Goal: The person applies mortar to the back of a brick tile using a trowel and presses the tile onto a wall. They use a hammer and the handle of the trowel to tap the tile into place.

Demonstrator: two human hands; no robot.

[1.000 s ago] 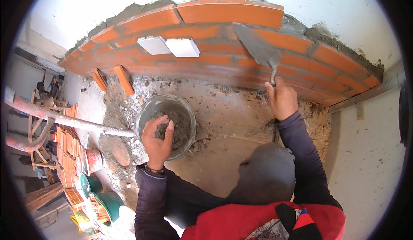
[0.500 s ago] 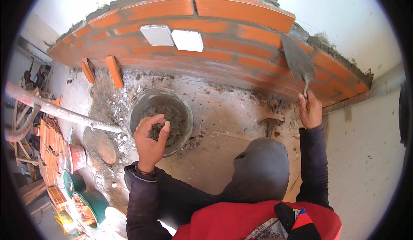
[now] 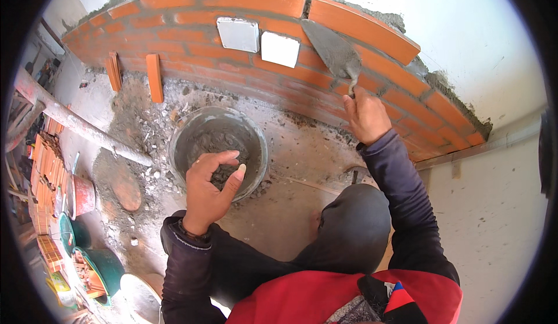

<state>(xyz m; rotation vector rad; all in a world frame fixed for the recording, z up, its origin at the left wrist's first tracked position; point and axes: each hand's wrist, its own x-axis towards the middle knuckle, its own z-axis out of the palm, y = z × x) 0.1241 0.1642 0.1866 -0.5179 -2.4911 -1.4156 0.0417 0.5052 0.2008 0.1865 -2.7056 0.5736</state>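
Observation:
My right hand (image 3: pixel 370 115) is wrapped round the handle of a pointed brick trowel (image 3: pixel 332 48). The grey blade lies against the orange brick wall (image 3: pixel 250 1), with its tip near a joint in the top course and just right of two white square plates. Over a round bucket (image 3: pixel 263 158) hovers my left hand (image 3: pixel 210 191), empty, its thumb and forefinger curved toward each other with a gap between. Grey mortar (image 3: pixel 224 144) lies in the bottom of the bucket, partly hidden by that hand.
Two upright brick pieces (image 3: pixel 154 79) lean on the wall's foot. A slanting pole (image 3: pixel 87 127) crosses at left, above rubble on the floor. Stacked bricks (image 3: pixel 49 170), a red bucket (image 3: pixel 81 196) and green tubs (image 3: pixel 107 271) stand at lower left. A hammer (image 3: pixel 356 173) lies beside my knee.
My right hand has carried the trowel leftward along the wall, from its right part to beside the white plates. My left hand stays over the bucket. The view has shifted slightly.

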